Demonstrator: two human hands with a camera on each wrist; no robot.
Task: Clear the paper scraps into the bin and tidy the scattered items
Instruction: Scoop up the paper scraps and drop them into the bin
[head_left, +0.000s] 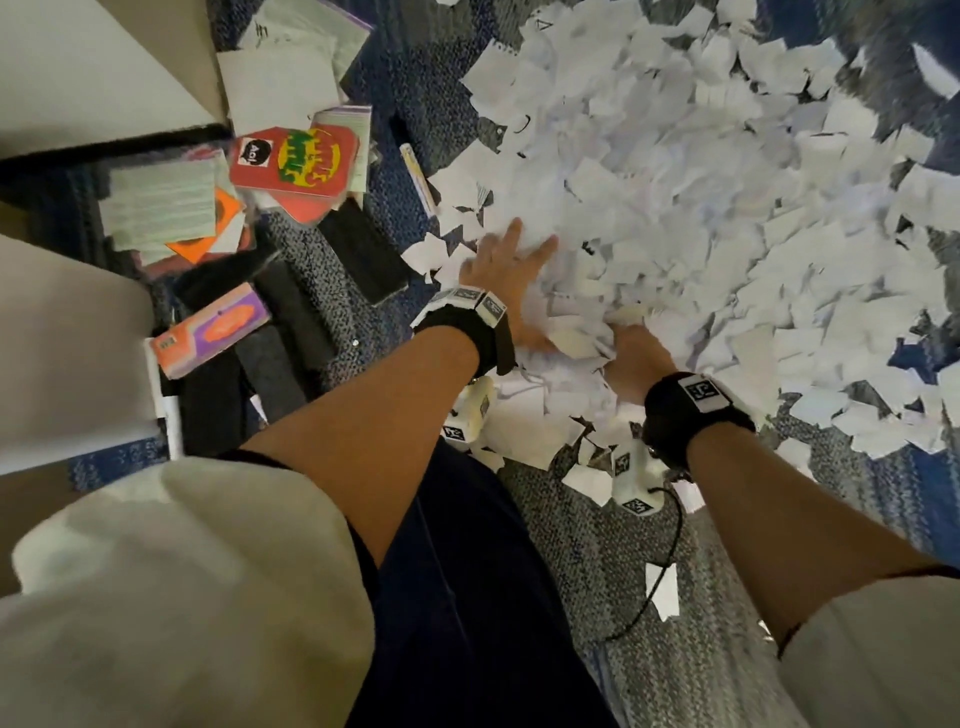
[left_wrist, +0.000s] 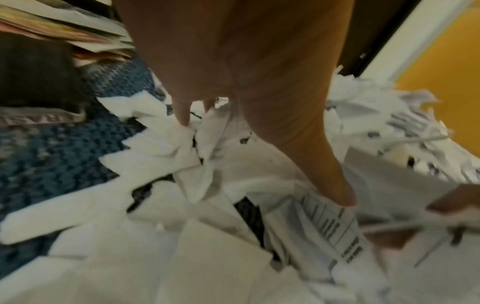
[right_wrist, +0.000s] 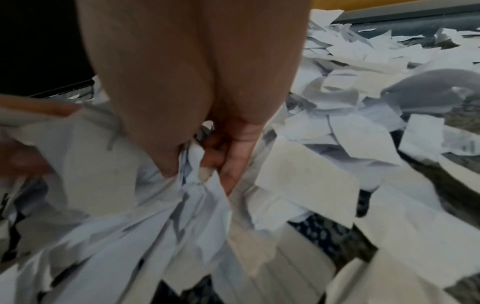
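Observation:
A wide heap of torn white paper scraps (head_left: 675, 208) covers the blue-grey carpet (head_left: 649, 597). My left hand (head_left: 511, 260) lies on the heap's left edge, fingers straight and spread, pressing on the scraps. The left wrist view shows that left hand (left_wrist: 262, 158) with its thumb stretched over printed paper scraps (left_wrist: 161, 160). My right hand (head_left: 631, 353) is sunk into the near side of the heap. Seen from the right wrist, the right hand (right_wrist: 215, 162) has its fingers curled round a crumpled bunch of paper scraps (right_wrist: 200, 195). No bin is in view.
Scattered to the left are red cards (head_left: 293, 166), lined note sheets (head_left: 161, 208), an orange-purple box (head_left: 215, 330), black strips (head_left: 363, 249) and a marker (head_left: 418, 179). White furniture (head_left: 78, 78) stands at far left. One lone scrap (head_left: 662, 590) lies near my knees.

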